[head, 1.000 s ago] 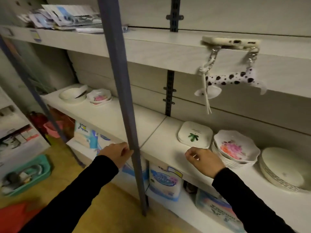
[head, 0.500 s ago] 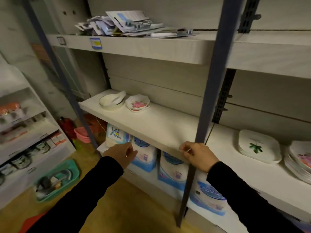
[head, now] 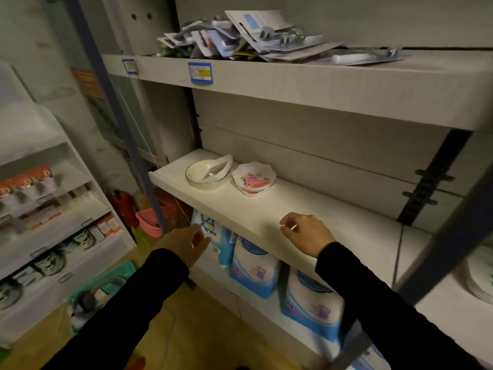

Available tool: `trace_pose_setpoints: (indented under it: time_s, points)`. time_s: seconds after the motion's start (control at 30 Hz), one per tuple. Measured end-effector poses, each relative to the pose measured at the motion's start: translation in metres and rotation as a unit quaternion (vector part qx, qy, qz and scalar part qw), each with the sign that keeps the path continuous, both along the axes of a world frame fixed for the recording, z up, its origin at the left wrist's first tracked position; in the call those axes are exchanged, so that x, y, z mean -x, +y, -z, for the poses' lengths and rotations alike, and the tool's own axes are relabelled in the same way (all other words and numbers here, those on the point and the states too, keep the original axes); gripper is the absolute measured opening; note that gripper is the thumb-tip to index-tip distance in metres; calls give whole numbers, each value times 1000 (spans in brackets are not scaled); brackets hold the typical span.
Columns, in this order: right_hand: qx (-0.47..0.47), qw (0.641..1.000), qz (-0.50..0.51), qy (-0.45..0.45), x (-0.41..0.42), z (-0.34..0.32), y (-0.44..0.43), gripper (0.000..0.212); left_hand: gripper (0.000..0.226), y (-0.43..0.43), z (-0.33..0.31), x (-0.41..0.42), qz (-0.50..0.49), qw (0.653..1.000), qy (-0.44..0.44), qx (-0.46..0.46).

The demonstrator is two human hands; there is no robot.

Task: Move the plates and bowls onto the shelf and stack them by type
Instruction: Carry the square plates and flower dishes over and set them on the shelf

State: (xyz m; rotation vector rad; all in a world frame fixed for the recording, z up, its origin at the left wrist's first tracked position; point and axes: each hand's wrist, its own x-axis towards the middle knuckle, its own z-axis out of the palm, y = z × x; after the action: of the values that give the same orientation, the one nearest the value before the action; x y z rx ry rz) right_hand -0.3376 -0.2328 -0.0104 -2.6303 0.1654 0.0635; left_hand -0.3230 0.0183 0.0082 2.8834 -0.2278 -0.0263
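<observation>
On the white middle shelf (head: pixel 269 217), at its left end, stands a round white bowl (head: pixel 205 174) with a smaller white dish tilted inside it. Right beside it sits a scalloped bowl with a pink flower print (head: pixel 254 178), stacked on another dish. A stack of white plates (head: pixel 481 283) shows at the far right edge. My left hand (head: pixel 184 245) hovers below the shelf's front edge, fingers loosely apart, holding nothing. My right hand (head: pixel 306 233) is above the shelf's front edge, fingers curled, with nothing in it.
A dark blue upright post (head: pixel 120 124) stands left of the shelf and another (head: pixel 442 252) crosses at the right. Blue and white packs (head: pixel 256 268) fill the lower shelf. Packaged goods (head: pixel 248 38) lie on the top shelf. A green basket (head: pixel 104 287) sits on the wooden floor.
The view has swung left along the shelf. The two bowls at the left end are now nearer and more central, and the plate stacks have slid to the right edge. Both hands stay empty.
</observation>
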Motion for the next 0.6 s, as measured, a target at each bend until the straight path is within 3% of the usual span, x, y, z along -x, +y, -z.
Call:
trace_pose_setpoints:
  time_s: [0.33, 0.6]
  points:
    - [17, 998, 63, 21, -143, 3, 9, 31, 20, 16, -9, -146, 44, 998, -7, -32]
    - [-4, 985, 144, 90, -199, 28, 2, 32, 30, 34, 7, -244, 66, 997, 42, -20]
